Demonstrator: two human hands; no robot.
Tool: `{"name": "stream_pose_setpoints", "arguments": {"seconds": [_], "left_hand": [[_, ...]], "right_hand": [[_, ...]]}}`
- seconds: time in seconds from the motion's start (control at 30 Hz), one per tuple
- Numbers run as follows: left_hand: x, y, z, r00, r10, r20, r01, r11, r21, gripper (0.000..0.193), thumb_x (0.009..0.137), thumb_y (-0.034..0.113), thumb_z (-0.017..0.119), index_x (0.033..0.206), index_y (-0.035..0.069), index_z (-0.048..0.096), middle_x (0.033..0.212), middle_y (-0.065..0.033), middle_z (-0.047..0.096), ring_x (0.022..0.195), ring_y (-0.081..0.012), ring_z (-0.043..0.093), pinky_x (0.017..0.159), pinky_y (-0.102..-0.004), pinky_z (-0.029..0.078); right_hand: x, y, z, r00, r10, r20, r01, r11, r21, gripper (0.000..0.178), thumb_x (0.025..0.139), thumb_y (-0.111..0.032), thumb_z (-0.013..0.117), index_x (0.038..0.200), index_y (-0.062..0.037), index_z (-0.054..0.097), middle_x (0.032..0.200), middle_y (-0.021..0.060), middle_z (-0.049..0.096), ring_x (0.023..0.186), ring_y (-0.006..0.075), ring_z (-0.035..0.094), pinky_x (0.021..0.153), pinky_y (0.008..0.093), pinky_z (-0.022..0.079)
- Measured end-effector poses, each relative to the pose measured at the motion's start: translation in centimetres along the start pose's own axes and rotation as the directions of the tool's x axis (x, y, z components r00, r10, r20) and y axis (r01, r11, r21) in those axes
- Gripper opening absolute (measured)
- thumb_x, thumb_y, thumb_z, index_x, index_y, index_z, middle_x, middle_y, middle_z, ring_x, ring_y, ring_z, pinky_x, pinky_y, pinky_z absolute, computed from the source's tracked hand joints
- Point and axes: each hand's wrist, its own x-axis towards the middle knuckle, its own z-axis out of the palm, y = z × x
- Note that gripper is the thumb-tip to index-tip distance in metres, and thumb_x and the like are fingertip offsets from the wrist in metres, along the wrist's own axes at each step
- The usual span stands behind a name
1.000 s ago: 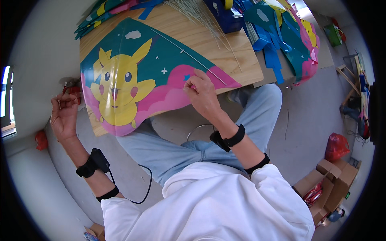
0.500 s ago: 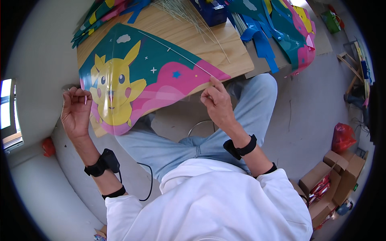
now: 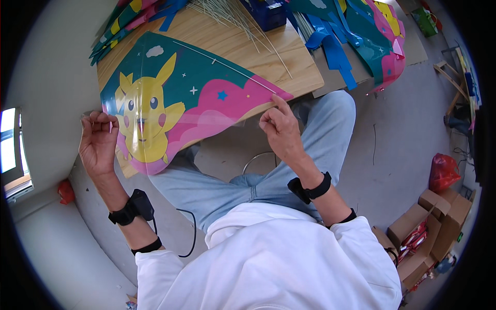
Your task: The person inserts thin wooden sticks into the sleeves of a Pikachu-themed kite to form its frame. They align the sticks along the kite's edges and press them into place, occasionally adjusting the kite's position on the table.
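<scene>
A diamond-shaped kite sail (image 3: 204,106), green and pink with a yellow cartoon animal, lies over the table's near edge. A thin white rod (image 3: 227,65) with a small white fitting runs along its upper right edge. Beside the sail's left edge my left hand (image 3: 99,147) is raised, its fingers closed around a small white piece (image 3: 110,127), too small to make out. At the right corner my right hand (image 3: 284,134) rests its forefinger on the sail near the rod's end. The other fingers are curled in; whether they hold anything is hidden.
The wooden table (image 3: 289,54) carries a bundle of thin pale rods (image 3: 227,13), a dark blue bin (image 3: 268,15) and folded kites (image 3: 121,28). More kites with blue strips (image 3: 336,59) hang at the right. Cardboard boxes (image 3: 434,227) and a red bag (image 3: 444,173) stand lower right.
Both hands hold nearly the same pose against the sail. The whole view has shifted slightly, with the table and sail a little further left.
</scene>
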Motion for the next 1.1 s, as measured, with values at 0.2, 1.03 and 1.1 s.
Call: {"name": "stream_pose_setpoints", "arguments": {"seconds": [0.2,1.03,1.1], "left_hand": [[0.0,0.3,0.0,1.0,0.003,-0.006,-0.003,1.0,-0.005,0.007,0.087,0.005,0.067,0.091,0.002,0.064,0.089,-0.0085,0.054,0.092,-0.0207,0.049,0.096,-0.0393,0.039],[0.6,9.7,-3.0,0.97,0.235,-0.054,-0.228,0.967,0.111,0.011,0.089,0.006,0.064,0.093,0.0,0.056,0.094,-0.0105,0.053,0.093,-0.0227,0.05,0.096,-0.0416,0.04],[0.9,9.6,-3.1,0.974,0.221,-0.04,-0.215,0.969,0.119,0.011,0.089,0.006,0.064,0.094,0.0,0.056,0.093,-0.0105,0.053,0.092,-0.0227,0.05,0.096,-0.0418,0.04]], "right_hand": [[0.0,-0.6,0.6,1.0,-0.013,-0.002,0.013,1.0,0.024,0.01,0.074,0.003,0.064,0.081,-0.0004,0.057,0.13,0.0308,0.05,0.116,0.0449,0.053,0.091,0.0451,0.047],[11.2,-5.0,15.3,0.998,-0.055,0.028,0.056,0.997,-0.05,0.009,0.078,0.0,0.059,0.082,-0.0047,0.053,0.14,0.0377,0.036,0.098,0.0468,0.061,0.075,0.0447,0.053],[11.4,-4.8,15.6,0.999,-0.04,0.005,0.041,0.996,-0.085,0.012,0.073,0.002,0.061,0.083,-0.0021,0.055,0.139,0.0376,0.036,0.092,0.0452,0.063,0.073,0.0438,0.055]]}}
